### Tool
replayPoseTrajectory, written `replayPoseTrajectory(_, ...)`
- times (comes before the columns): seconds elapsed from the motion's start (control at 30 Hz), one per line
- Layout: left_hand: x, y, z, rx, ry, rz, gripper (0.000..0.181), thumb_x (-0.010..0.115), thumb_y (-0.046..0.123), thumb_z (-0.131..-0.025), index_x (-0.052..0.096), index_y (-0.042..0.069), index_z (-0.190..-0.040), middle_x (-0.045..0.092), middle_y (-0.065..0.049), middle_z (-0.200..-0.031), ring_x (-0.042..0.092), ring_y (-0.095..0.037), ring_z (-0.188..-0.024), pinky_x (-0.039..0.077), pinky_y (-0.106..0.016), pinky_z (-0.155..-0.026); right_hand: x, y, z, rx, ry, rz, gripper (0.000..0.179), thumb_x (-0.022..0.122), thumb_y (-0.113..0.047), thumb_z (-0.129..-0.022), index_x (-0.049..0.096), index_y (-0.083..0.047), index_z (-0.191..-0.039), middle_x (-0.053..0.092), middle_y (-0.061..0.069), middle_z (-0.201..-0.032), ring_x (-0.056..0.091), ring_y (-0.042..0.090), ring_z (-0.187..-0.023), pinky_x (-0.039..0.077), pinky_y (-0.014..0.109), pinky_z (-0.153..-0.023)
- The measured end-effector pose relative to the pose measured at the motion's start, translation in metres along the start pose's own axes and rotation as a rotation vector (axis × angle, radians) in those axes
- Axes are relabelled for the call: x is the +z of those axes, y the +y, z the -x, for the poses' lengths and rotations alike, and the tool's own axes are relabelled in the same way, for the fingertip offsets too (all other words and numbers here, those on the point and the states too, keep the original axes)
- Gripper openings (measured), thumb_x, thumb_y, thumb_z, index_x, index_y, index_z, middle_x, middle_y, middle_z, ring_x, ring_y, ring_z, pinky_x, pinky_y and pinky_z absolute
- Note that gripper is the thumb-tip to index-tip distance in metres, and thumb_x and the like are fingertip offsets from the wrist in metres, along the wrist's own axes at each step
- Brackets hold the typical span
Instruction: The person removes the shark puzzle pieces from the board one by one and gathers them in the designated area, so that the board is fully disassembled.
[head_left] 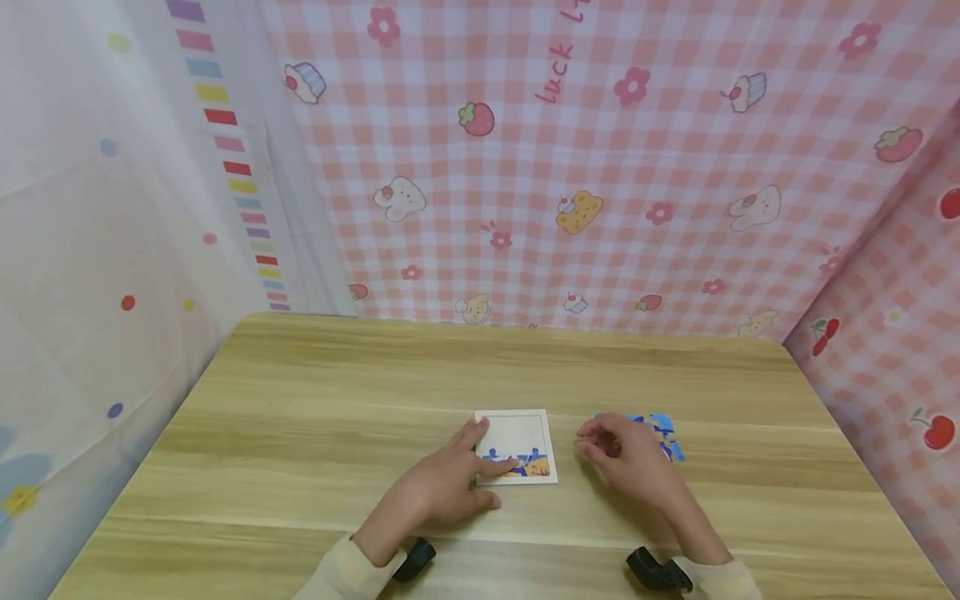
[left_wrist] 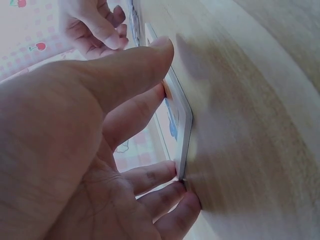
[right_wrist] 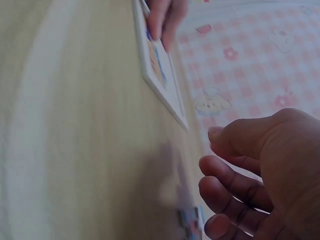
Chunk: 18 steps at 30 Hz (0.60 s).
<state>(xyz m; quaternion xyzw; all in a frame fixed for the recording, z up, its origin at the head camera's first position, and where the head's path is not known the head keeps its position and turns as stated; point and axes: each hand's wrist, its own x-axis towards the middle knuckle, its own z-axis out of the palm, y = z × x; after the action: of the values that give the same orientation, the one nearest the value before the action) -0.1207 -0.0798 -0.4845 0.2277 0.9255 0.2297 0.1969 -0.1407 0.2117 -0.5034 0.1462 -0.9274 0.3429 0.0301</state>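
A square white jigsaw tray (head_left: 517, 429) lies on the table, its lower part filled with blue and orange puzzle pieces (head_left: 538, 468). My left hand (head_left: 442, 483) rests at its left side, index finger extended over the joined pieces and other fingertips at the left edge. In the left wrist view those fingertips touch the tray's rim (left_wrist: 186, 132). To the right, my right hand (head_left: 633, 458) hovers with loosely bent fingers, nothing visible between them. Loose blue puzzle pieces (head_left: 663, 425) lie beneath and beyond it, partly hidden by the hand; a few show in the right wrist view (right_wrist: 190, 222).
The wood-grain table (head_left: 315, 400) runs back to a pink checked curtain (head_left: 525, 167). A white dotted cloth (head_left: 112, 250) hangs at the left and another checked cloth (head_left: 900, 358) at the right. Black wrist straps (head_left: 415, 560) sit near both sleeves.
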Motion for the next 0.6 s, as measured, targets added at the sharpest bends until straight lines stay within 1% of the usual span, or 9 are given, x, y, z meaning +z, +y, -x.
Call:
replayPoseTrajectory(0.2,-0.001,0.000,-0.001,0.010,0.005,-0.011,0.050,0.072,0.037,-0.095,0.058,0.039,-0.143,0.012,-0.018,-0.172,0.010,-0.035,-0.161,0.028,-0.054,-0.126,0.012,-0.007,0.001,-0.006,-0.034,-0.038,0.013,0.078,-0.012,-0.090,0.073,-0.013,-0.101,0.066,-0.007,-0.084,0.056,0.002,-0.073,0.051,0.019,-0.065)
replayPoseTrajectory(0.37,0.000,-0.001,-0.002,0.012,0.006,-0.016,0.050,0.072,0.038,-0.095,0.058,0.040,-0.143,0.013,-0.018,-0.172,0.011,-0.035,-0.161,0.029,-0.055,-0.126,0.018,-0.013,0.002,-0.036,-0.073,-0.050,0.013,0.077,-0.014,-0.092,0.074,-0.015,-0.104,0.066,-0.008,-0.089,0.057,0.001,-0.077,0.052,0.020,-0.068)
replayPoseTrajectory(0.43,0.000,-0.001,-0.002,0.011,0.006,-0.016,0.050,0.072,0.038,-0.095,0.058,0.040,-0.143,0.013,-0.017,-0.172,0.011,-0.035,-0.161,0.030,-0.056,-0.125,0.020,-0.015,0.003,-0.049,-0.088,-0.044,0.013,0.076,-0.016,-0.092,0.074,-0.017,-0.105,0.065,-0.009,-0.091,0.057,0.002,-0.078,0.051,0.020,-0.067)
replayPoseTrajectory(0.6,0.000,-0.001,-0.003,0.014,0.006,-0.025,0.050,0.072,0.039,-0.095,0.058,0.040,-0.143,0.013,-0.018,-0.172,0.011,-0.035,-0.161,0.031,-0.057,-0.124,0.023,-0.020,0.005,-0.053,-0.108,-0.011,0.015,0.078,-0.020,-0.091,0.075,-0.021,-0.105,0.065,-0.009,-0.095,0.057,0.006,-0.080,0.049,0.019,-0.068)
